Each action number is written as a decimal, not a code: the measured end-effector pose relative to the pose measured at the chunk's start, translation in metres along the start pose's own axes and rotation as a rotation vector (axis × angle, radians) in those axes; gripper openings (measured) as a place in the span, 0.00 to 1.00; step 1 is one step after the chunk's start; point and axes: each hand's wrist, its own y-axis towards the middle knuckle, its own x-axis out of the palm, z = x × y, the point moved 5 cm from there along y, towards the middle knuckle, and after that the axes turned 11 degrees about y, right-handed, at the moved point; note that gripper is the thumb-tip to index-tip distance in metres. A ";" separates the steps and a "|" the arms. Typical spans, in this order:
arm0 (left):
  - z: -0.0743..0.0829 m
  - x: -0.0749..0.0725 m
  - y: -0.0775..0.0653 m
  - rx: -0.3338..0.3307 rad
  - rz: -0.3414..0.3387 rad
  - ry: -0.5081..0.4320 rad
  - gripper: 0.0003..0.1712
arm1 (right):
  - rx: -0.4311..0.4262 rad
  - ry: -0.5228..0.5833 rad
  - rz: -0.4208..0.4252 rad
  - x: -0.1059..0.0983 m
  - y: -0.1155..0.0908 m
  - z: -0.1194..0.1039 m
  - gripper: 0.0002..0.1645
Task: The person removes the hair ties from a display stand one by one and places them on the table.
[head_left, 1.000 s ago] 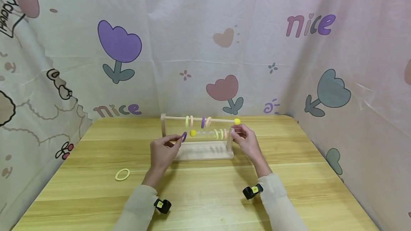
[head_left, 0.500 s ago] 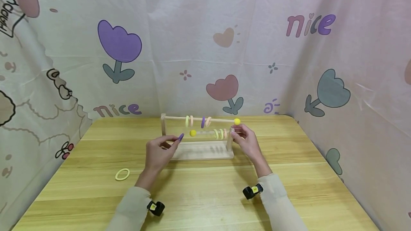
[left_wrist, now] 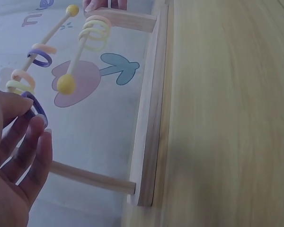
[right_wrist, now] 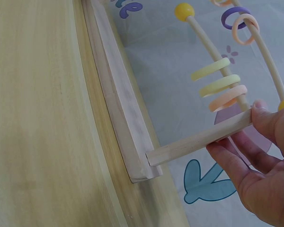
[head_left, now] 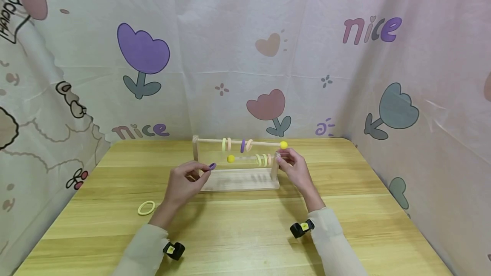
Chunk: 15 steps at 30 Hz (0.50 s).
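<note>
Between thumb and fingers, my left hand (head_left: 186, 181) pinches a purple ring (left_wrist: 35, 108), left of the lower rod's yellow ball end (head_left: 230, 159). My right hand (head_left: 296, 168) grips the top of the short right post (right_wrist: 199, 141) of a wooden rack, whose base (head_left: 245, 179) stands on the table. The lower rod carries two pale yellow rings (right_wrist: 220, 85) and a peach ring (right_wrist: 228, 98) near that post. On the upper rod (head_left: 264, 143), fixed to the taller left post (head_left: 195, 150), hang a yellow-green ring (head_left: 224, 145), peach rings and another purple ring (head_left: 243, 145).
A loose pale yellow ring (head_left: 146, 208) lies on the wooden table (head_left: 245, 233), left of my left forearm. Behind the rack hangs a printed cloth (head_left: 215, 54), which also runs along both sides of the table.
My left hand has drawn back to the left and slightly down with the purple ring, away from the lower rod's ball end. The ring's angle has changed. My right hand stays on the post.
</note>
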 end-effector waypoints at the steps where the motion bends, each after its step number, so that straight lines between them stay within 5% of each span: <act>1: 0.000 -0.001 -0.001 0.001 -0.007 -0.002 0.07 | 0.001 -0.001 0.001 0.000 0.000 0.000 0.17; 15: -0.008 -0.016 -0.009 0.009 -0.082 0.009 0.08 | 0.000 -0.009 -0.003 -0.002 0.001 0.001 0.17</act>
